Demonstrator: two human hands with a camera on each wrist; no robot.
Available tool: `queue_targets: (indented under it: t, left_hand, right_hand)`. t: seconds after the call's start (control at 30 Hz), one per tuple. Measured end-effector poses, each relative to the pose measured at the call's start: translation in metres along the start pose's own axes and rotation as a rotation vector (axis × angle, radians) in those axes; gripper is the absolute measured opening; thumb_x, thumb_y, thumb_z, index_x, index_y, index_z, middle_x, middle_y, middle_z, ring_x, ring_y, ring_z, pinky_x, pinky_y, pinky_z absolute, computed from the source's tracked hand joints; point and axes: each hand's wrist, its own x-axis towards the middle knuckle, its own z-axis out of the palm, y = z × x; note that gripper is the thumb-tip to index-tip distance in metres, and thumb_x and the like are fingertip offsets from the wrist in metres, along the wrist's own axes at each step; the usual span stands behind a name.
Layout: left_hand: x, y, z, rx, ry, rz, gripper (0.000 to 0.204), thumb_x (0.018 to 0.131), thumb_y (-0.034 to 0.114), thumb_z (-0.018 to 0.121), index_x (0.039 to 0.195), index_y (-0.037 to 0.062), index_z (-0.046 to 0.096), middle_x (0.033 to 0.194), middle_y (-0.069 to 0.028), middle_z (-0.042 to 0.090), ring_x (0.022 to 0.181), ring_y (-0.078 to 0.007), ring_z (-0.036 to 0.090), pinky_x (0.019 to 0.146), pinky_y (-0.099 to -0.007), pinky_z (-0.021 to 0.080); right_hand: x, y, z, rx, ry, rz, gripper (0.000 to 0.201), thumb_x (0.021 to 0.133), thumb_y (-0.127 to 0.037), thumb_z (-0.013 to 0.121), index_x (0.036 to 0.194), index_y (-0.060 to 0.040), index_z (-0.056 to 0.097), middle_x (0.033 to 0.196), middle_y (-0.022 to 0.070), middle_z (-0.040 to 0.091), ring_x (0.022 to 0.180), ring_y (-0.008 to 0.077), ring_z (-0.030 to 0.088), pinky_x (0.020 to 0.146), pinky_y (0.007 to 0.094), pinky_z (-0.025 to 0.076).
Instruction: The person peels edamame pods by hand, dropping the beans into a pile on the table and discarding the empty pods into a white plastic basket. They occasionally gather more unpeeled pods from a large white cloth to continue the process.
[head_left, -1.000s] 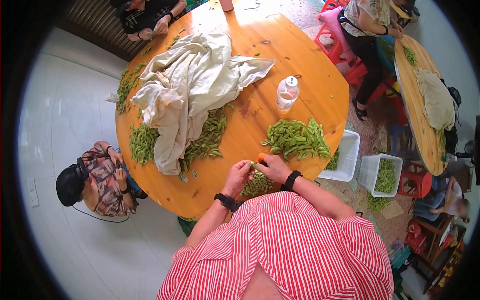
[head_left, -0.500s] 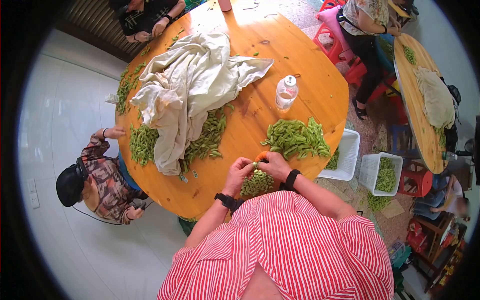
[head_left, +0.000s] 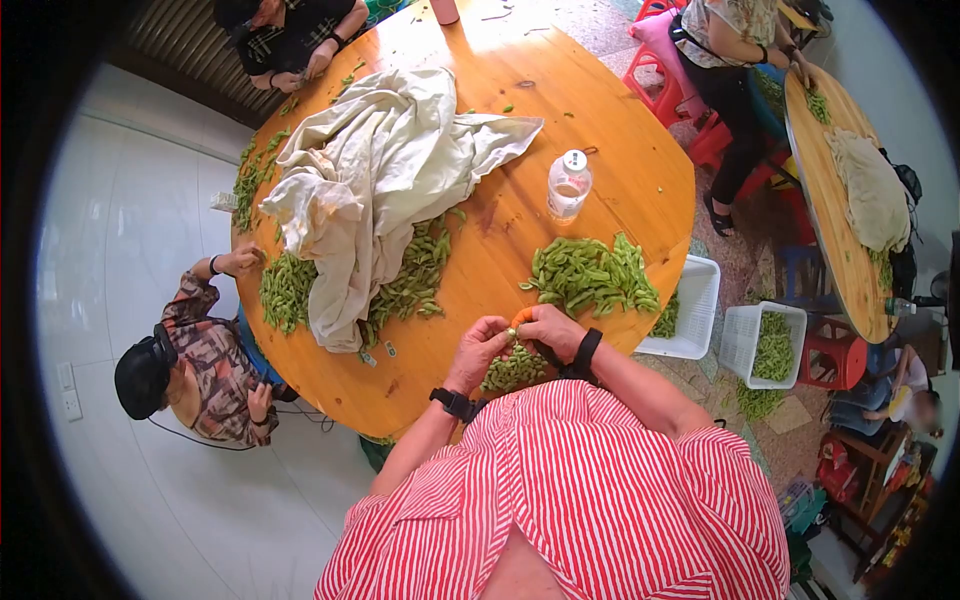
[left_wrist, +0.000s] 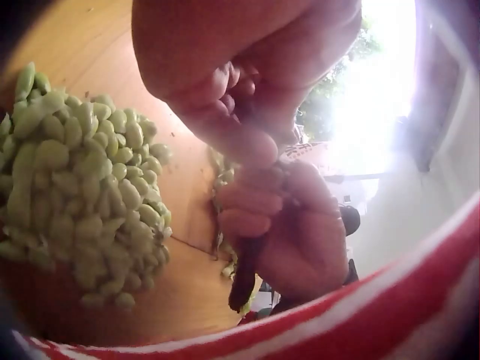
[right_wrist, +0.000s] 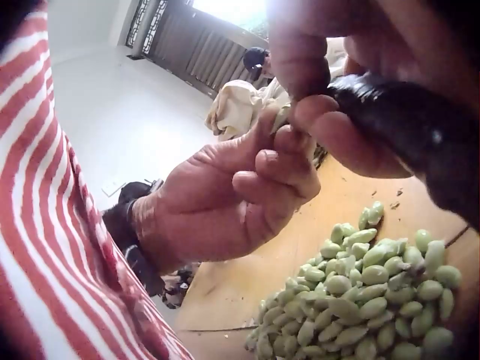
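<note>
My left hand (head_left: 482, 347) pinches a small pale green bean pod (right_wrist: 281, 118) between thumb and fingers, directly in front of my striped shirt. My right hand (head_left: 550, 332) meets it fingertip to fingertip at the pod. Its fingers curl round a dark, shiny handle (right_wrist: 397, 112); the working end is hidden. Something orange (head_left: 522, 314) shows at the right fingers in the head view. Below both hands lies a heap of shelled green beans (right_wrist: 360, 300) on the wooden table (head_left: 470, 265).
Unshelled pods (head_left: 590, 275) are piled right of my hands, with a plastic bottle (head_left: 569, 187) behind. A crumpled cloth (head_left: 375, 170) covers more pods at left. White baskets (head_left: 700, 310) stand beyond the table's right edge. A person (head_left: 205, 350) sits at left.
My hands stay over the bean heap, fingertips drawn together at the pod. The person at left has reached one hand to the table edge. The standing person's hand has moved onto the far table's pods.
</note>
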Motion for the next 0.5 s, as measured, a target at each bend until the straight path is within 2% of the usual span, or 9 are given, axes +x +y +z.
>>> queue_targets:
  t: [0.23, 0.3, 0.33, 0.4, 0.5]
  left_hand:
    - [-0.007, 0.012, 0.012, 0.222, -0.048, 0.112, 0.022, 0.090, 0.003, 0.058, 0.111, 0.0018, 0.063, 0.084, -0.0008, 0.062, 0.071, -0.0074, 0.056, 0.064, -0.0208, 0.046]
    - [-0.010, 0.017, 0.016, 0.578, -0.078, 0.362, 0.023, 0.087, -0.001, 0.059, 0.110, 0.0018, 0.064, 0.083, -0.0025, 0.060, 0.072, -0.0107, 0.056, 0.065, -0.0236, 0.046]
    - [-0.010, 0.018, 0.017, 0.577, -0.076, 0.363, 0.023, 0.087, -0.001, 0.059, 0.110, 0.0018, 0.064, 0.083, -0.0025, 0.060, 0.072, -0.0107, 0.056, 0.065, -0.0236, 0.046]
    - [-0.010, 0.017, 0.018, 0.730, -0.062, 0.537, 0.025, 0.085, -0.003, 0.060, 0.109, 0.0035, 0.064, 0.083, -0.0049, 0.059, 0.074, -0.0135, 0.057, 0.066, -0.0255, 0.047]
    - [-0.010, 0.014, 0.017, 0.822, -0.003, 0.620, 0.022, 0.083, -0.003, 0.062, 0.103, 0.0038, 0.065, 0.083, -0.0066, 0.060, 0.074, -0.0160, 0.058, 0.065, -0.0271, 0.047]
  right_hand:
    - [0.000, 0.003, -0.005, 0.112, -0.054, 0.049, 0.008, 0.079, -0.011, 0.060, 0.082, -0.0028, 0.059, 0.063, 0.0007, 0.055, 0.052, 0.0088, 0.051, 0.049, 0.0213, 0.041]
    - [-0.001, 0.004, -0.005, 0.179, -0.068, 0.072, 0.007, 0.080, -0.010, 0.059, 0.082, -0.0038, 0.058, 0.063, 0.0007, 0.055, 0.051, 0.0088, 0.052, 0.048, 0.0212, 0.042]
    - [-0.001, 0.005, -0.006, 0.178, -0.069, 0.073, 0.007, 0.080, -0.010, 0.059, 0.082, -0.0038, 0.058, 0.063, 0.0007, 0.055, 0.051, 0.0088, 0.052, 0.048, 0.0212, 0.042]
    - [0.000, 0.005, -0.005, 0.244, -0.086, 0.096, 0.006, 0.081, -0.010, 0.059, 0.083, -0.0040, 0.058, 0.064, 0.0008, 0.055, 0.051, 0.0087, 0.052, 0.048, 0.0212, 0.042]
    - [0.000, 0.004, -0.005, 0.253, -0.092, 0.118, 0.009, 0.083, -0.013, 0.061, 0.084, -0.0040, 0.059, 0.064, 0.0009, 0.055, 0.053, 0.0081, 0.052, 0.048, 0.0212, 0.042]
